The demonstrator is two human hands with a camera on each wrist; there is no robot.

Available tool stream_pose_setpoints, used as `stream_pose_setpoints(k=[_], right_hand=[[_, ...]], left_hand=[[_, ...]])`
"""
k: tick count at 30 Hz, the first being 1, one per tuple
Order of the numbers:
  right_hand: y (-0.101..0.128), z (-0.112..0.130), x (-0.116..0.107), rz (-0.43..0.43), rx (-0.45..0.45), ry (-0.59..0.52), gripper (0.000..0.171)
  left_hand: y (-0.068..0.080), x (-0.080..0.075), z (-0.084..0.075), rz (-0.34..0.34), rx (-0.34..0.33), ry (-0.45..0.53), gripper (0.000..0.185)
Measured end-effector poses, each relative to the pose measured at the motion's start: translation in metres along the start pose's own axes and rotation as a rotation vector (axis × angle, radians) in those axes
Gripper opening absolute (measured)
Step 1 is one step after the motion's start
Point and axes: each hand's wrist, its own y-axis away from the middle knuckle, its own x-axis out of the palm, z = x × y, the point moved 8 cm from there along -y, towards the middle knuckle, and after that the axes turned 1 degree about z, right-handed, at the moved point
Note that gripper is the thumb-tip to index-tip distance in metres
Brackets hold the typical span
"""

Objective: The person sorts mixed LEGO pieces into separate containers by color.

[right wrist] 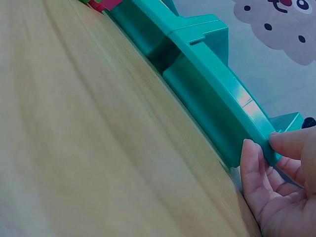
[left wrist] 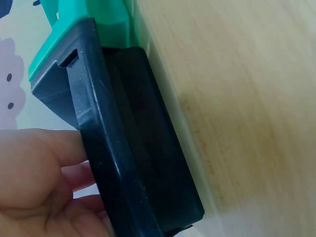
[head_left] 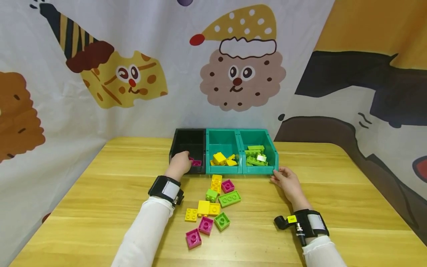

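My left hand [head_left: 179, 164] reaches over the front wall of the black bin [left wrist: 143, 148], its fingertips down inside. The bin's wall hides those fingertips, so whether they hold anything does not show. Magenta bricks [head_left: 197, 163] lie in the bin beside the hand. At the other end of the row, my right hand [head_left: 287, 183] grips the front right corner of the right teal bin [right wrist: 212, 98], thumb on the rim and fingers around the edge. Green bricks [head_left: 255, 152] fill part of that bin, one with a white patch. Yellow bricks [head_left: 220, 158] are in the middle teal bin [head_left: 222, 137].
Loose bricks lie on the wooden table [head_left: 100, 207] before the bins: yellow ones [head_left: 203, 208], green ones [head_left: 229, 198] and magenta ones [head_left: 193, 238]. A cartoon-printed cloth [head_left: 143, 118] hangs behind the bins.
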Motion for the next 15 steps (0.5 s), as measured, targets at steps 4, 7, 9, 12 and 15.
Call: stream_pose_setpoints(k=[4, 7, 9, 12, 15], right_hand=[[0.0, -0.001, 0.002, -0.001, 0.003, 0.008, 0.034], [0.001, -0.002, 0.003, -0.001, 0.005, 0.013, 0.034], [0.001, -0.002, 0.003, -0.002, 0.006, 0.014, 0.033], [0.002, 0.0, 0.002, -0.002, 0.004, 0.02, 0.034], [0.003, 0.0, 0.002, -0.008, 0.004, 0.021, 0.033]], left_hand=[[0.004, -0.003, -0.001, -0.032, 0.029, 0.036, 0.045], [0.008, -0.01, -0.006, -0.093, 0.085, 0.031, 0.042], [0.012, -0.016, -0.01, -0.137, 0.119, 0.02, 0.04], [0.02, -0.022, -0.017, -0.168, 0.135, 0.017, 0.038], [0.03, -0.026, -0.026, -0.174, 0.156, 0.015, 0.037]])
